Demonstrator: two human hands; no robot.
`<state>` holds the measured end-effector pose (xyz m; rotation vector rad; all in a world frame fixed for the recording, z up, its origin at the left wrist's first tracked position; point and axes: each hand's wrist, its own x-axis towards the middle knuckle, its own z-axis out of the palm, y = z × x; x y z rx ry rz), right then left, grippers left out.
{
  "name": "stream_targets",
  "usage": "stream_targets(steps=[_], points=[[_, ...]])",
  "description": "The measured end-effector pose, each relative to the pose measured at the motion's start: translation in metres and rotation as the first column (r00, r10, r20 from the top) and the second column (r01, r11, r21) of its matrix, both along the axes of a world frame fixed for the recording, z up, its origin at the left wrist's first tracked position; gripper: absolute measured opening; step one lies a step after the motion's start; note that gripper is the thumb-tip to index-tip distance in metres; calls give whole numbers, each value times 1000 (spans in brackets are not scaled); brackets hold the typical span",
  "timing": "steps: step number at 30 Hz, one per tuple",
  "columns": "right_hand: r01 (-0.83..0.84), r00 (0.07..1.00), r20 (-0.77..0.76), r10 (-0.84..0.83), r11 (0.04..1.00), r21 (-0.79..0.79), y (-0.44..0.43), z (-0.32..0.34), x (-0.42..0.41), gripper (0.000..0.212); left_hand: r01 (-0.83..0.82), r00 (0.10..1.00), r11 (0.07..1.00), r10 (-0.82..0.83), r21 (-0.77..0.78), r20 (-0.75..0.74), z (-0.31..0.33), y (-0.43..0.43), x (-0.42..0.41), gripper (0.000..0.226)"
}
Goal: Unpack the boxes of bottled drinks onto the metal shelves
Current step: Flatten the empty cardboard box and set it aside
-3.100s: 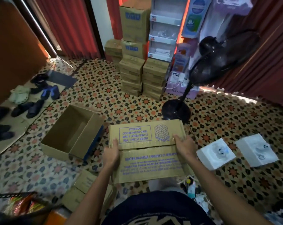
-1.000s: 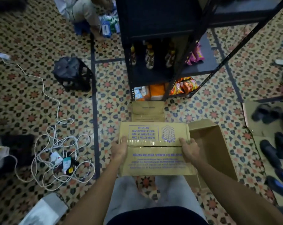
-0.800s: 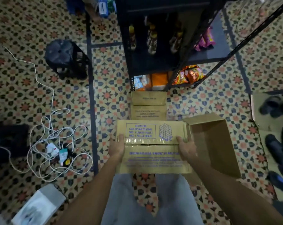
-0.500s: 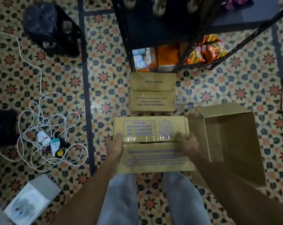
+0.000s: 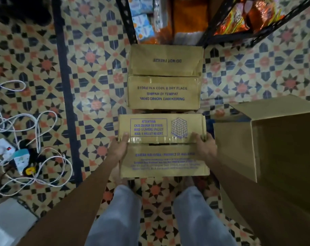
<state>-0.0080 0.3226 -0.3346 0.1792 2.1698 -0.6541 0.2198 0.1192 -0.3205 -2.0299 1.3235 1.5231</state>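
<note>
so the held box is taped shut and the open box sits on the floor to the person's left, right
Not quite. The head view shows the open box on the floor to the person's right, not the left. The held box is indeed taped shut.

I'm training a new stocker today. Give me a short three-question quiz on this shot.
1. True or false: the left hand and right hand both grip the box marked ATTENTION.
2. The open box lies to that box's: A left, B right, C underside.
3. Fill in: the box marked DO NOT FREEZE lies between the gripped box and the metal ____.
Key: 1 true; 2 B; 3 shelf.
</note>
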Motion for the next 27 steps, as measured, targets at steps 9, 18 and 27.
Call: stream_targets(steps=[9,18,27], points=[[44,999,25,-44,999,6,-7,-86,-13,55,38,998,999,-37,22,-46,-94,-18,1,60],[-19,999,37,18,999,26,-11,-103,-17,54,80,996,997,-81,23,26,-114,-17,-8,57],[-145,988,-35,149,985,96,-22,-19,-17,44,366,913,926,-338,-91,229,-27,-35,-38,57]])
